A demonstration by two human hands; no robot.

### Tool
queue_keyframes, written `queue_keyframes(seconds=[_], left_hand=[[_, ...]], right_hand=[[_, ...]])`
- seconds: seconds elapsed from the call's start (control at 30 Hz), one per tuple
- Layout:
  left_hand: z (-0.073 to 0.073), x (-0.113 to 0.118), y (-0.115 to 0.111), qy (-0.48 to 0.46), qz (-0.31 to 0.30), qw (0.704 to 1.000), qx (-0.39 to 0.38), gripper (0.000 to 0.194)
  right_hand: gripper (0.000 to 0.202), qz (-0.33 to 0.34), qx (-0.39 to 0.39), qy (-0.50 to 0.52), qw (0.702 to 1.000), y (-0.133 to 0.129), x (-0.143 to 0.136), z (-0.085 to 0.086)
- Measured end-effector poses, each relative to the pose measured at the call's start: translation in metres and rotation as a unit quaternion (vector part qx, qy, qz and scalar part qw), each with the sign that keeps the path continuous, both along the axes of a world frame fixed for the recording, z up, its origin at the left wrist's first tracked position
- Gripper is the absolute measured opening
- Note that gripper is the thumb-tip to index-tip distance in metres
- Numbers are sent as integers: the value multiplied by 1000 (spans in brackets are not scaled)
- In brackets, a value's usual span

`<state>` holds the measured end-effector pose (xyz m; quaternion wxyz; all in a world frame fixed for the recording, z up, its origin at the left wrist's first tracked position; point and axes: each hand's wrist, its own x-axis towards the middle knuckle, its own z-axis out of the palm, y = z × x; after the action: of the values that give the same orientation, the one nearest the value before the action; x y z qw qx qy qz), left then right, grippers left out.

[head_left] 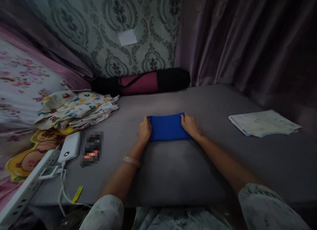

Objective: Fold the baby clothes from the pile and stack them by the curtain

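A folded blue cloth (167,127) lies level over the grey surface in the middle of the head view. My left hand (145,130) is closed on its left edge, the thumb near the upper left corner. At the other end, my right hand (190,125) grips the right edge close to the upper right corner. The cloth is stretched flat between both hands. Whether it touches the surface beneath, I cannot tell.
Folded pale cloth (264,123) lies at the right. Patterned clothes (79,107) are heaped at the left, above a white power bank (70,146), cables and a power strip (31,185). A long black and maroon bag (140,83) lies along the back wall.
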<state>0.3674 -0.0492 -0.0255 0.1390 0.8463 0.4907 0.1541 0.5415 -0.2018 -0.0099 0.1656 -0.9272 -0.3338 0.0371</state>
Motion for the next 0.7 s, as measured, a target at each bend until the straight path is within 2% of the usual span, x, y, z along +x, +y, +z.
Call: queue_keyframes(seconds=[0.17,0.33,0.57,0.7], left_hand=[[-1,5,1,60,14,998,18,38],[-4,6,3,57,27,998,27,39],[-5,8,7,26,35,999,19,37],[-3,-3,12,-39,37,999,-12,37]], right_hand=[[46,-8,-14,-26,1000,4,3,-7],[46,-34,-18,-15,999,6,5,-8],[46,-51,-15,-12,999,9,2,-4],[47,-39,-8,32,999,4,8,-1]])
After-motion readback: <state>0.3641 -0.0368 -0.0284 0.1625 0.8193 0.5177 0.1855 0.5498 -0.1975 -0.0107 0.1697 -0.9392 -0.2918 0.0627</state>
